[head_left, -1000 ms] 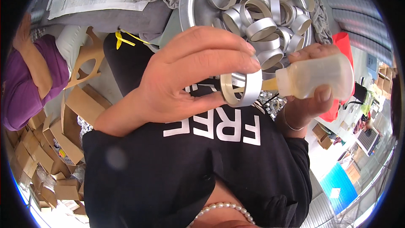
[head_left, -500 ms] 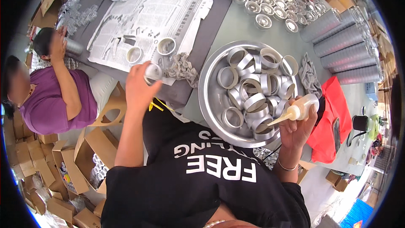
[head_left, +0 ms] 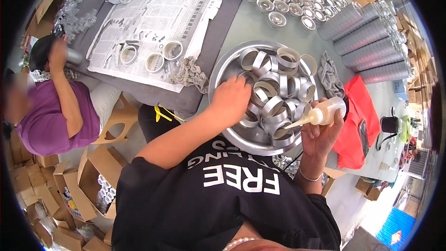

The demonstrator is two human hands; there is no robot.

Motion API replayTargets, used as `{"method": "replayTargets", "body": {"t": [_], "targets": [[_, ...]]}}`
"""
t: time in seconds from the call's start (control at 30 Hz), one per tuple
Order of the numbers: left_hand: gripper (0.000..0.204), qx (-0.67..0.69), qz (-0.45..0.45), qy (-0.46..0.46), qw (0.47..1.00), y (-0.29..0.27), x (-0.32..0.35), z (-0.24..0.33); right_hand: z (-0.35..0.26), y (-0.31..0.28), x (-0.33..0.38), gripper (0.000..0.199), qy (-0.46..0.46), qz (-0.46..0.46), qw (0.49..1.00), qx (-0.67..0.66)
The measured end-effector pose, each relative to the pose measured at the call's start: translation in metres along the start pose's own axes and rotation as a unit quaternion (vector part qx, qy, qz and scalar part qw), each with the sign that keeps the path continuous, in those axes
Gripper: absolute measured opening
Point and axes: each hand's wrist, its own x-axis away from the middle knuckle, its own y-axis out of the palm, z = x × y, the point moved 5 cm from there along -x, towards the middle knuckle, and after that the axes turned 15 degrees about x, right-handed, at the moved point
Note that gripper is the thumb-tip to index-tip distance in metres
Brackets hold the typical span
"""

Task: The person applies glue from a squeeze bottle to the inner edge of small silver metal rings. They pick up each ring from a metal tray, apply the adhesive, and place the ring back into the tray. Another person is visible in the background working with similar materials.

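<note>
My left hand (head_left: 231, 98) reaches into a wide steel basin (head_left: 257, 148) heaped with silver metal rings (head_left: 273, 107). Its fingers are closed on a ring (head_left: 251, 78) at the basin's left side, partly hidden behind them. In my right hand (head_left: 319, 139) is a translucent squeeze bottle (head_left: 329, 109) with a long pale nozzle, tilted down to the left over the basin's right side. Three more rings (head_left: 173, 58) stand close together on a newspaper sheet (head_left: 190, 23), left of the basin.
A crumpled grey cloth (head_left: 191, 75) lies by the newspaper, another (head_left: 330, 76) right of the basin. Beyond are many round metal lids (head_left: 277, 19) and stacked grey cylinders (head_left: 371, 42). A red bag (head_left: 355, 125) lies at right. A co-worker in purple (head_left: 60, 111) sits at left.
My left hand has left a ring standing on the newspaper beside the other two and moved right into the basin. My right hand still holds the bottle. The whole view has shifted slightly.
</note>
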Motion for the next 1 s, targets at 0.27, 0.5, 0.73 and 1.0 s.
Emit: {"method": "replayTargets", "body": {"t": [0.27, 0.5, 0.73, 1.0], "targets": [[0.020, 0.098, -0.024, -0.068, 0.993, -0.014, 0.011, 0.001, 0.005, -0.012, 0.001, 0.047, -0.015, 0.015, 1.000, 0.004], [0.030, 0.239, 0.139, -0.066, 0.959, -0.046, 0.026, -0.005, 0.008, -0.010, 0.001, 0.047, -0.006, 0.027, 1.000, 0.011], [0.031, 0.154, -0.038, 0.056, 0.986, -0.042, 0.060, 0.026, 0.012, -0.010, -0.002, 0.049, -0.006, 0.009, 1.000, 0.013], [0.049, 0.071, -0.181, -0.030, 0.981, -0.013, 0.044, 0.030, 0.016, -0.015, 0.001, 0.050, -0.009, -0.015, 1.000, -0.003]]}}
